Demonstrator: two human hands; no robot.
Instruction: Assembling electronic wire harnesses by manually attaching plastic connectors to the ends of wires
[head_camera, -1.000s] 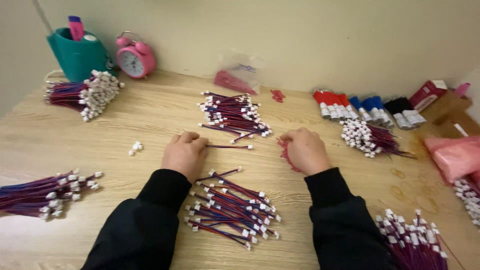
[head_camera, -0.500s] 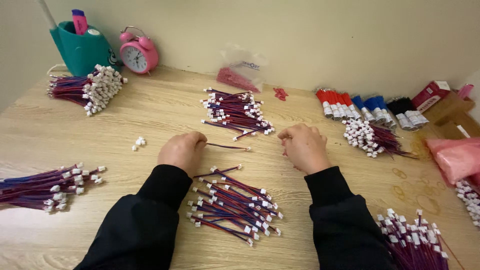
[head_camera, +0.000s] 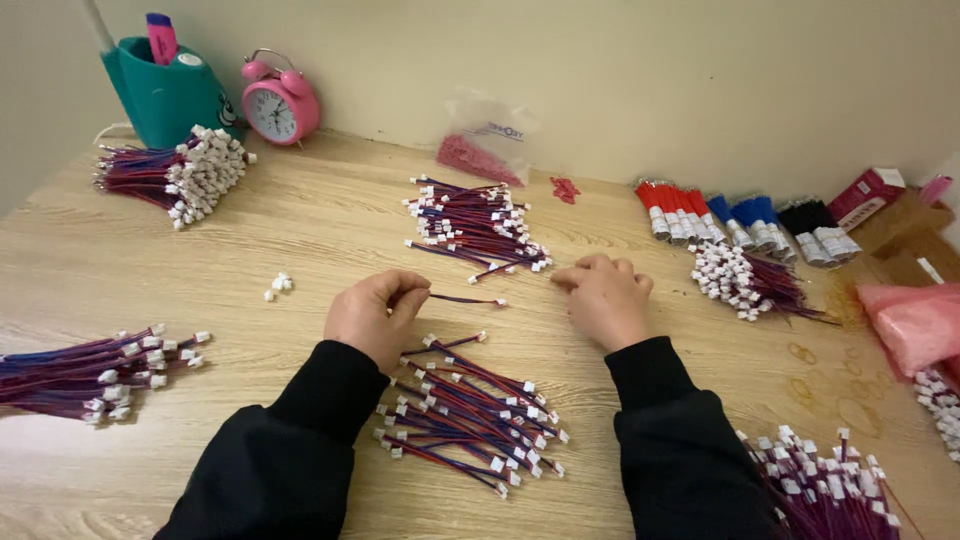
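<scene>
The left hand (head_camera: 372, 318) pinches one thin wire (head_camera: 462, 298) that sticks out toward the right hand (head_camera: 606, 302), whose curled fingers touch the far pile (head_camera: 472, 226); the wire might slip and fall into the near pile (head_camera: 465, 412); then it gets lost.

Light wooden table (head_camera: 300, 230) against plain cream wall (head_camera: 600, 70).

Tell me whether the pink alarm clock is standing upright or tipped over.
Upright. The pink alarm clock stands on the wooden table near the wall, bells on top, its round face turned to the camera, beside the teal cup.
</scene>
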